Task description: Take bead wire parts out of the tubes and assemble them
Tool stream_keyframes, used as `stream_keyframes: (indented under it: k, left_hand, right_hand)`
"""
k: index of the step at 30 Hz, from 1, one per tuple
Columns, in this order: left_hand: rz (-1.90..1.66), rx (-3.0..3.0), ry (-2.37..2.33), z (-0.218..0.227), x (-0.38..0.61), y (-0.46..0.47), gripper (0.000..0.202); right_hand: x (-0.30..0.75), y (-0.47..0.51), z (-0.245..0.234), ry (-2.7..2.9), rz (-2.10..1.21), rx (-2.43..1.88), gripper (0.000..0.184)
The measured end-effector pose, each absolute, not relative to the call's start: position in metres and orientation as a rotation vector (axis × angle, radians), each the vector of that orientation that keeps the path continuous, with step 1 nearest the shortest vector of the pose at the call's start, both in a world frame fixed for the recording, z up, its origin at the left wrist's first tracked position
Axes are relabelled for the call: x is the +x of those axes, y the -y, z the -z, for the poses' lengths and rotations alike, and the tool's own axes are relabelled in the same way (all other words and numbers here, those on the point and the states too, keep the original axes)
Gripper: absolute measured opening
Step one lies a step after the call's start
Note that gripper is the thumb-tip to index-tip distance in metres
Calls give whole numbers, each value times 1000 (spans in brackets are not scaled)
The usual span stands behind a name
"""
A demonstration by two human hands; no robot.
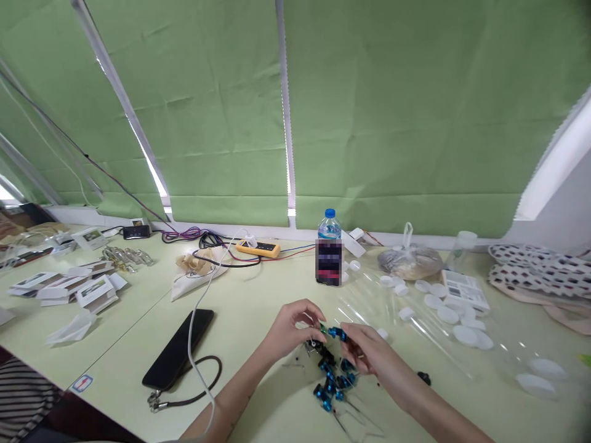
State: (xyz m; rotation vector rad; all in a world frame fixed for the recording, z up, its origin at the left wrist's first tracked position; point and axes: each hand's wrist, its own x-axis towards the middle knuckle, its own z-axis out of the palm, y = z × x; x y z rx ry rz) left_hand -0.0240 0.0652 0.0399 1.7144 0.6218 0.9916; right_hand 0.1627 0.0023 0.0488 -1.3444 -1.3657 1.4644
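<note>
Both of my hands meet over a small heap of blue and black metal parts (333, 376) on the pale green table (258, 307). My left hand (295, 329) has its fingers curled in a pinch around a small green-tipped piece (322, 328). My right hand (364, 347) is closed on a small blue cylindrical part (337, 333), held close to the left hand's piece. Thin metal pins lie beside the heap.
A black phone (179, 348) on a white cable and a black lanyard lie at the left. A water bottle (329, 249) stands behind. White caps (446, 314), clear plastic sheets, a bagged item (410, 261), a yellow meter (258, 247) and small boxes (95, 292) surround them.
</note>
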Motion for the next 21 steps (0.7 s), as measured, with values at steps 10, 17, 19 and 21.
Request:
stream_keyframes:
  k: [10,17,19,21]
  left_hand:
    - [-998,2917,-676,-33,-15,-46,42]
    - [-766,2875,-925,-11,-3,-37,14]
    - [-769,2807,-938,-16,-7,-40,12]
    - [-777,2740,-955,-21,-10,-43,14]
  right_hand:
    - [168,-18,-19,1576,-1114,-1519,48]
    - [163,-5,-37,1805,-783,-1504,39]
    - [165,-2,-45,1854,-767,-1457,30]
    - [167,0,-52,1886,-777,-1414,18]
